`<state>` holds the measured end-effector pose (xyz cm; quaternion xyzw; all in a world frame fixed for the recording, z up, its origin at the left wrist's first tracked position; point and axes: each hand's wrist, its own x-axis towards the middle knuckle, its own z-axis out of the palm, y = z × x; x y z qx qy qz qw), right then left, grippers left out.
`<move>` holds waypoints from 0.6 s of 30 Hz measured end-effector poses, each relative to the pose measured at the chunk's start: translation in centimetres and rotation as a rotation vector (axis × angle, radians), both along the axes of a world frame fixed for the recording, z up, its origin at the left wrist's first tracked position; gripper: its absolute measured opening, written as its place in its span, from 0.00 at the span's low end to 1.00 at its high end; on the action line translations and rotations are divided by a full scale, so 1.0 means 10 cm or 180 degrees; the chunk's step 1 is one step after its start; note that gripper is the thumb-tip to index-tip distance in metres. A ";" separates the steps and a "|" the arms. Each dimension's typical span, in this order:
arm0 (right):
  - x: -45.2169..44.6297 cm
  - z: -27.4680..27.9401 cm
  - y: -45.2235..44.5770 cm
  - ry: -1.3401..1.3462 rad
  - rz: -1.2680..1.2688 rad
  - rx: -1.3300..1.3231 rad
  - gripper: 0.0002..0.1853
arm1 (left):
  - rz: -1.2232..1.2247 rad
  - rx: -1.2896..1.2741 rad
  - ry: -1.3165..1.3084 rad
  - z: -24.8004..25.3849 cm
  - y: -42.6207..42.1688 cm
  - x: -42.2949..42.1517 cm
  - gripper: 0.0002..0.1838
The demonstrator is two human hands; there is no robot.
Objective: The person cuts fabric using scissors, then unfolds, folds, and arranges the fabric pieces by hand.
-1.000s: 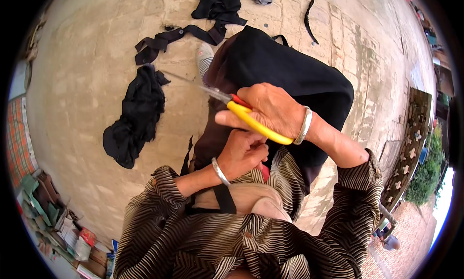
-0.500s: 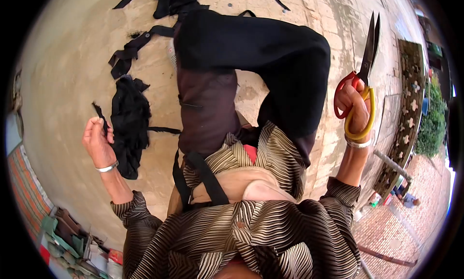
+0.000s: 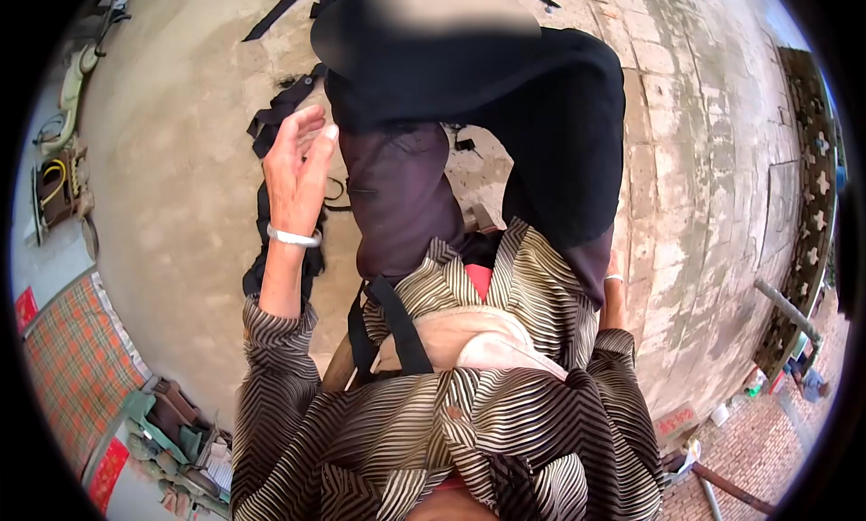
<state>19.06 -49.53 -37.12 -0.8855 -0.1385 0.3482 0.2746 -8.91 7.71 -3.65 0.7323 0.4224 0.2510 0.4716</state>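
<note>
We are holding our left hand (image 3: pixel 298 174) with thumb and fingers apart, nothing showing between them. The dark strip (image 3: pixel 290 97) is lying on the floor (image 3: pixel 180 160) just beyond and left of these fingers, its long axis slanting away rightward; the black cloth (image 3: pixel 568 106) is spreading to their right. Our right hand (image 3: pixel 615 264) is sitting farther off, partly hidden, so we cannot tell its fingers' state.

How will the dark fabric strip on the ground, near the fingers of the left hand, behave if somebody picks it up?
The dark fabric strip is probably floppy, since it lies bent and folded on the ground. It looks thin and narrow, so it should feel light. Lying flat, it seems unlikely to roll if pushed; it would more likely slide or bunch up.
</note>
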 end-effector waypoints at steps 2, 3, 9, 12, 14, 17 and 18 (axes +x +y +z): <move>-0.13 -0.47 -0.53 -0.0230 0.0468 -0.0419 0.18 | 0.0071 -0.0475 -0.0062 -0.04 0.11 0.14 0.23; -0.27 -0.25 -0.40 0.0053 0.0195 -0.0486 0.17 | 0.0113 -0.0411 0.0027 -0.06 0.14 0.21 0.25; -0.54 0.05 -0.29 0.0500 -0.0280 -0.0660 0.14 | 0.0042 -0.0375 0.0013 -0.15 0.23 0.35 0.18; -0.57 0.11 -0.21 0.0587 -0.0357 -0.0652 0.14 | -0.0034 -0.0426 0.0041 -0.09 0.27 0.31 0.12; -0.56 0.15 -0.14 0.0615 -0.0371 -0.0621 0.13 | 0.0059 -0.0659 0.0084 -0.01 0.27 0.32 0.09; -0.56 0.17 -0.10 0.0644 -0.0449 -0.0580 0.13 | -0.0031 -0.0791 -0.0465 0.12 0.26 0.36 0.08; -0.57 0.17 -0.06 0.0642 -0.0480 -0.0548 0.13 | -0.0028 -0.1210 -0.0868 0.17 0.25 0.40 0.05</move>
